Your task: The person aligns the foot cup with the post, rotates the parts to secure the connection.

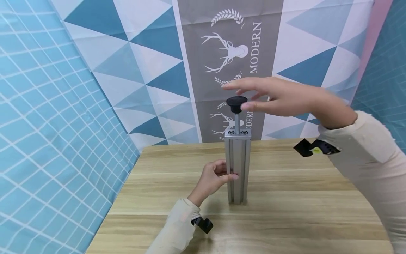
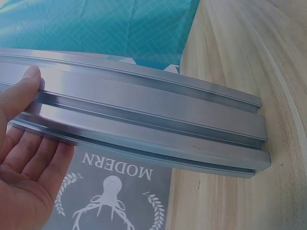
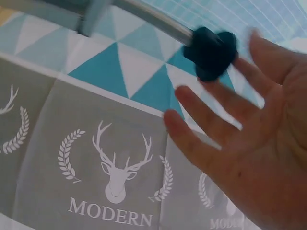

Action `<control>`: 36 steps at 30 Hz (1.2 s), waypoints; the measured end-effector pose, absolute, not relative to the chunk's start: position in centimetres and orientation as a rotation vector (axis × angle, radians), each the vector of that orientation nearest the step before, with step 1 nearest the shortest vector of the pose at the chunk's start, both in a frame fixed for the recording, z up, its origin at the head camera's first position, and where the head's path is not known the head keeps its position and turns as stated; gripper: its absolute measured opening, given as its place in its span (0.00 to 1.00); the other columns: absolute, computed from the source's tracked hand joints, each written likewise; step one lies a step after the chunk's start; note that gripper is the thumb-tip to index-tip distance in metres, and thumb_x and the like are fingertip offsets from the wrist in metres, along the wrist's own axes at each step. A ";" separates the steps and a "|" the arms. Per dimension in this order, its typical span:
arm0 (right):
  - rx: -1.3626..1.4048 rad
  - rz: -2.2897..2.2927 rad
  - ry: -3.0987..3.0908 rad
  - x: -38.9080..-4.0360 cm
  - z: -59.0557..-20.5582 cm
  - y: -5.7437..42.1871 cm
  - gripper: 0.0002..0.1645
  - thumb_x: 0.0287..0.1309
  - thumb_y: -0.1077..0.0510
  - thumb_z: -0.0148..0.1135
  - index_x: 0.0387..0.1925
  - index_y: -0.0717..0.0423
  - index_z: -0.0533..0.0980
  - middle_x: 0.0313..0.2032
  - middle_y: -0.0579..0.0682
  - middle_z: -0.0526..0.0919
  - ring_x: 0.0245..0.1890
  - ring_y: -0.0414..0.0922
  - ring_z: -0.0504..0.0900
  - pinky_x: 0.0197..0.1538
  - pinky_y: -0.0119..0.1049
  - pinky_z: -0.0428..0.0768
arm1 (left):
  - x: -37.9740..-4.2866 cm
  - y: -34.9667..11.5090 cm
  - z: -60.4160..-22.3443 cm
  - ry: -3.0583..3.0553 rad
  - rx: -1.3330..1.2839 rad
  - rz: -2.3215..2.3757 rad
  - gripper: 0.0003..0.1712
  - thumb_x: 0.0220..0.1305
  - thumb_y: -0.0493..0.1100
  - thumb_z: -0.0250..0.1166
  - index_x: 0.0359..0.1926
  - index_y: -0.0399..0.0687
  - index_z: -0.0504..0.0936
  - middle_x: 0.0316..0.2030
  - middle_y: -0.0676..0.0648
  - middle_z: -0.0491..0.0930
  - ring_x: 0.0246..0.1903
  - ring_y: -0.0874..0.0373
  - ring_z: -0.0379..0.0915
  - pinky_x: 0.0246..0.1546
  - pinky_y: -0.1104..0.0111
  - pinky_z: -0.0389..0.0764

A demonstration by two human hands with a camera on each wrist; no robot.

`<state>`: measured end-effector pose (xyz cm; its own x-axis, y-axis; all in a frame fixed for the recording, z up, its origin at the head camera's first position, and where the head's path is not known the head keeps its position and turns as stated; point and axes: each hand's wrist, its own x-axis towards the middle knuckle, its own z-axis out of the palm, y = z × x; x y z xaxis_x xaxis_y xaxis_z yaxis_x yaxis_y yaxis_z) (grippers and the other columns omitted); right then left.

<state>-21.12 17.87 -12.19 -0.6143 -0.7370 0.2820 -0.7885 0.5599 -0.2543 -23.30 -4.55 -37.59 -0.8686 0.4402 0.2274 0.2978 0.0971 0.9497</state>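
An aluminium extrusion profile [image 1: 238,169] stands upright on the wooden table, grooves running along its length. Around its lower half, my left hand [image 1: 215,176] grips it, thumb across the front face and fingers behind. In the left wrist view the thumb lies on the silver profile [image 2: 158,112]. A metal end plate [image 1: 238,133] with two bolts caps the top, and a rod [image 1: 237,123] rises from it to a black round foot [image 1: 236,102]. My right hand [image 1: 279,97] hovers at the foot with fingers extended; the right wrist view shows them spread beside the black foot [image 3: 211,52].
The wooden table [image 1: 177,183] meets a wall cloth [image 1: 152,70] with triangles and deer heads at the back. Blue gridded cloth [image 1: 57,134] hangs on the left, and teal cloth [image 1: 380,81] on the right. A black camera mount [image 1: 203,224] sits on the left wrist.
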 end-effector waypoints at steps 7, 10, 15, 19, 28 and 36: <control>1.681 0.514 -2.596 -22.4 -11.5 19.3 0.39 0.64 0.76 0.38 0.72 0.44 0.60 0.74 0.44 0.49 0.74 0.44 0.44 0.59 0.36 0.67 | -23.0 -4.4 -37.2 2.259 0.719 1.874 0.21 0.53 0.34 0.72 0.50 0.40 0.81 0.41 0.41 0.85 0.39 0.57 0.82 0.42 0.69 0.80; 1.723 0.529 -2.599 -22.7 -11.5 19.3 0.40 0.63 0.78 0.36 0.72 0.47 0.59 0.74 0.45 0.49 0.74 0.46 0.45 0.52 0.29 0.66 | -22.3 -4.4 -36.2 2.264 0.721 1.863 0.21 0.53 0.33 0.71 0.50 0.38 0.81 0.41 0.40 0.85 0.38 0.59 0.82 0.42 0.69 0.80; 1.669 0.512 -2.637 -22.9 -11.6 19.2 0.39 0.64 0.77 0.37 0.71 0.43 0.62 0.72 0.44 0.58 0.72 0.45 0.54 0.54 0.33 0.67 | -21.5 -4.5 -35.1 2.259 0.748 1.876 0.19 0.54 0.33 0.71 0.49 0.36 0.81 0.41 0.39 0.84 0.38 0.59 0.82 0.42 0.70 0.79; 1.591 0.474 -2.594 -22.8 -11.6 19.0 0.33 0.67 0.72 0.45 0.67 0.43 0.68 0.64 0.43 0.69 0.63 0.40 0.67 0.56 0.39 0.72 | -21.5 -4.5 -35.1 2.253 0.760 1.886 0.20 0.54 0.33 0.71 0.49 0.36 0.81 0.41 0.38 0.84 0.38 0.59 0.82 0.42 0.70 0.80; 1.244 0.522 -2.481 -21.2 -11.9 18.2 0.13 0.55 0.58 0.69 0.44 0.48 0.86 0.36 0.41 0.81 0.26 0.40 0.69 0.28 0.30 0.67 | -21.5 -4.5 -35.0 2.265 0.740 1.876 0.21 0.53 0.33 0.71 0.50 0.36 0.81 0.41 0.38 0.84 0.40 0.51 0.82 0.42 0.70 0.80; 1.015 0.386 -2.312 -20.4 -13.2 17.2 0.09 0.48 0.53 0.74 0.21 0.49 0.82 0.18 0.40 0.74 0.18 0.38 0.68 0.24 0.30 0.64 | -21.5 -4.4 -35.1 2.259 0.730 1.883 0.21 0.53 0.32 0.71 0.50 0.36 0.81 0.42 0.38 0.84 0.40 0.52 0.83 0.42 0.70 0.80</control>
